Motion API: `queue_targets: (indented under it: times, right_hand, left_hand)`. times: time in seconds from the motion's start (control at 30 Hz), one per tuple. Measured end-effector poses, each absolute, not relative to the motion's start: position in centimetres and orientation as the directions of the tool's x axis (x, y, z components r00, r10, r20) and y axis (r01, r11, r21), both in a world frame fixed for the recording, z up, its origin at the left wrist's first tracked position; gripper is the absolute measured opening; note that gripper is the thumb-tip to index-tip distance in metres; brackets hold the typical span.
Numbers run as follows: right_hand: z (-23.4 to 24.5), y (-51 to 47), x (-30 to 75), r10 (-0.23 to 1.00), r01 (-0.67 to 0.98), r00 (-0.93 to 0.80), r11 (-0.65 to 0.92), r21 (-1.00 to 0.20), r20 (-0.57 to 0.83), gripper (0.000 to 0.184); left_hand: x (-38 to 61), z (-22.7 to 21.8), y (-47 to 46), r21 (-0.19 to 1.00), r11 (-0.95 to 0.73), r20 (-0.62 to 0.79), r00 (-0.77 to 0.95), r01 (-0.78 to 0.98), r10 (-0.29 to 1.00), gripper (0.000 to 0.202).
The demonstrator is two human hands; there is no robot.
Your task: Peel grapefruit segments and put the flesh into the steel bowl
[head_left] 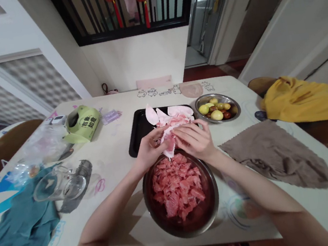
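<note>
The green pouch [82, 123] near the counter's far left edge bears dark printed characters, too small to read. Line drawings [159, 92] along the far edge are indistinct. Both hands grip a pink-and-white pomelo segment [169, 138] above the far rim of the round steel bowl [154, 212] at the counter's near edge; the left hand [149, 150] and right hand [194, 139] have fingers clamped on it, hiding its middle. Torn pink flesh [177, 184] fills the bowl.
</note>
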State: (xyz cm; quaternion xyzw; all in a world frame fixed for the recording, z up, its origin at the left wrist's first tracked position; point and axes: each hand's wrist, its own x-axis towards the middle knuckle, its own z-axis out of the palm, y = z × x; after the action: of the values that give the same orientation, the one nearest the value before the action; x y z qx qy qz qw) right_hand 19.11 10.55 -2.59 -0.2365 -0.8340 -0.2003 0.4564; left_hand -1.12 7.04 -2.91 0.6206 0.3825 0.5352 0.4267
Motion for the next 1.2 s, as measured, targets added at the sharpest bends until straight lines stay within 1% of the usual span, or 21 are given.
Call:
queue_targets:
  times: [0.13,0.23,0.33,0.4,0.47,0.57,0.7,0.87,0.93,1.0,1.03,1.13,1.2]
  right_hand:
    - [-2.8,10.4,19.4,0.180,0.575,-0.532,0.794,0.197,0.827,0.025]
    - [-3.2,10.1,19.6,0.173,0.552,-0.554,0.809,0.204,0.814,0.027]
    - [-3.6,9.7,19.6,0.145,0.535,-0.539,0.820,0.204,0.830,0.030]
    - [-3.7,9.4,19.5,0.134,0.530,-0.520,0.825,0.195,0.844,0.032]
    - [-3.6,9.2,19.3,0.148,0.534,-0.490,0.830,0.161,0.859,0.034]
    - [-3.2,9.0,19.0,0.180,0.548,-0.410,0.832,0.084,0.894,0.031]
    - [-2.6,8.7,18.6,0.225,0.555,-0.318,0.832,-0.012,0.921,0.019]
    - [-2.2,8.6,18.2,0.334,0.531,-0.219,0.829,-0.175,0.917,0.014]
    - [-2.0,8.6,18.1,0.358,0.530,-0.199,0.822,-0.207,0.912,0.011]
    - [-1.9,8.8,18.0,0.345,0.557,-0.233,0.814,-0.166,0.909,0.012]
    - [-1.9,8.9,17.9,0.324,0.574,-0.273,0.811,-0.117,0.906,0.016]
    - [-2.2,9.2,18.0,0.236,0.595,-0.426,0.800,0.074,0.874,0.038]
    - [-2.4,9.4,18.2,0.186,0.595,-0.494,0.784,0.175,0.850,0.045]
  left_hand:
    - [-1.1,-2.5,6.6,0.931,-0.360,0.350,0.128,0.061,0.928,0.041]
    - [-0.8,-2.5,6.2,0.905,-0.406,0.394,0.114,0.124,0.912,0.044]
    - [-0.3,-2.6,5.8,0.839,-0.484,0.477,0.094,0.248,0.874,0.042]
    - [-0.1,-2.4,5.6,0.767,-0.532,0.533,0.106,0.358,0.839,0.038]
    - [0.0,-2.2,5.4,0.702,-0.561,0.573,0.120,0.439,0.811,0.037]
    - [0.2,-1.9,5.2,0.659,-0.595,0.624,0.108,0.460,0.774,0.036]
    - [0.4,-1.9,5.2,0.656,-0.624,0.655,0.090,0.425,0.750,0.035]
    - [0.5,-1.8,5.2,0.655,-0.639,0.674,0.070,0.403,0.735,0.033]
    - [0.4,-1.9,5.3,0.676,-0.615,0.654,0.054,0.405,0.755,0.033]
    - [0.2,-2.1,5.4,0.718,-0.571,0.610,0.034,0.397,0.791,0.035]
    - [0.1,-2.2,5.5,0.742,-0.548,0.585,0.028,0.385,0.811,0.038]
    - [-0.1,-2.3,5.5,0.781,-0.517,0.542,0.031,0.351,0.840,0.049]
    - [-0.1,-2.2,5.3,0.773,-0.513,0.540,0.040,0.374,0.841,0.053]
